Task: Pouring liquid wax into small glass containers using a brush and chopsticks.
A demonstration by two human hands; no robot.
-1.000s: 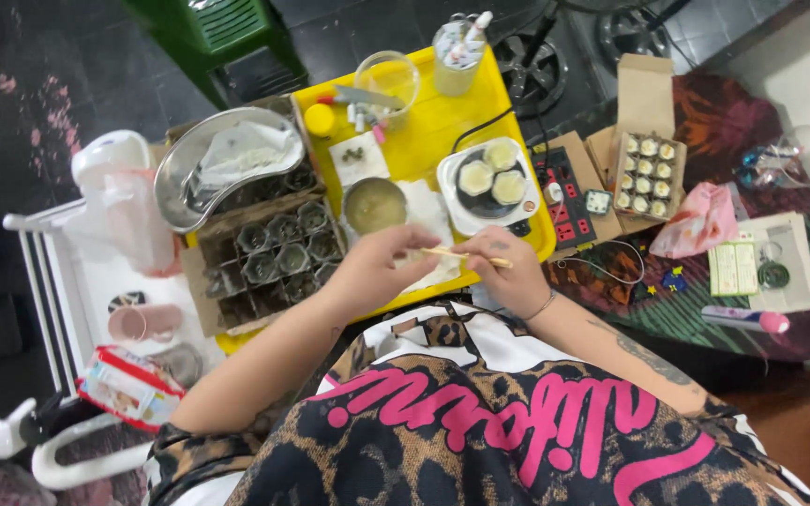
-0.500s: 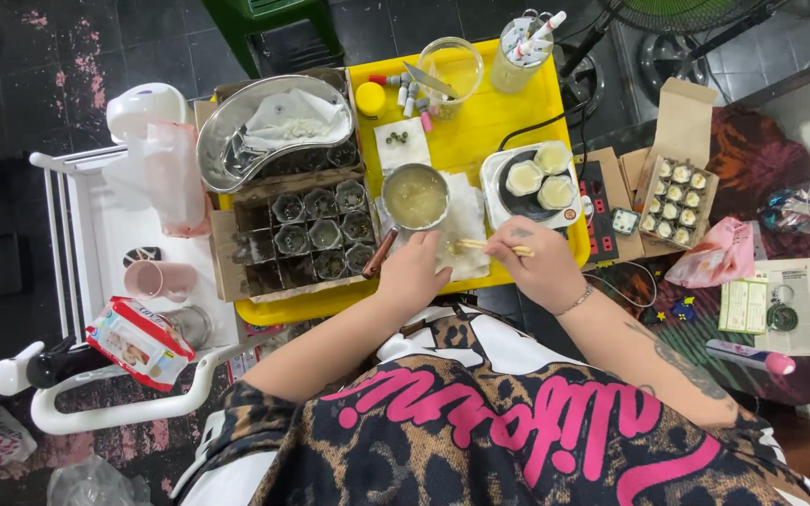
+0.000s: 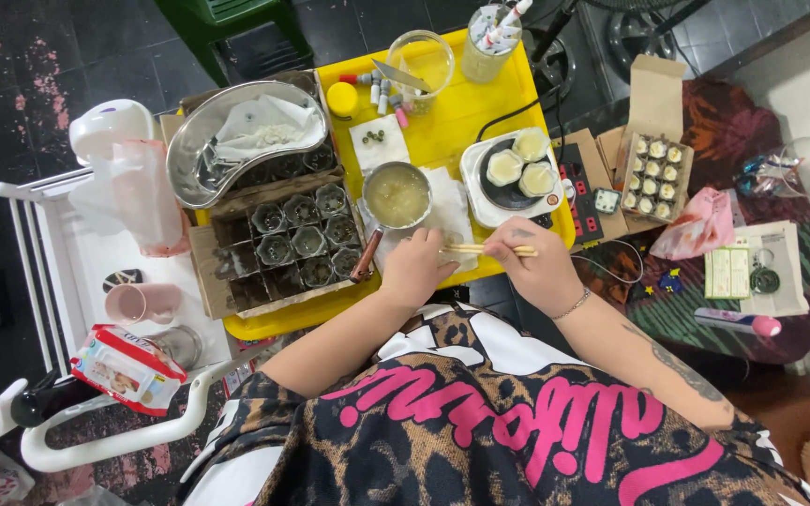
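My right hand point(image 3: 538, 265) grips a pair of wooden sticks point(image 3: 485, 249) lying level across the near edge of the yellow tray point(image 3: 480, 103). My left hand point(image 3: 416, 267) rests on white paper point(image 3: 447, 214) at the sticks' left tips, fingers curled; what it pinches is hidden. Just beyond it stands a small metal pot point(image 3: 397, 195) of pale melted wax with a brown handle point(image 3: 362, 257). Right of the pot, a white hot plate point(image 3: 508, 177) carries three small pale-filled cups.
A cardboard box of empty glass jars point(image 3: 304, 241) and a steel kidney dish point(image 3: 241, 139) sit left on the tray. A jar, marker cup and small bottles stand at the far edge. A power strip point(image 3: 579, 186), a carton of small candles point(image 3: 651, 175) and papers lie right. A white cart point(image 3: 96, 253) stands left.
The view has shifted as my head moved. Both hands stay together at the tray's near edge with the sticks; the left hand has slid slightly nearer the pot handle.
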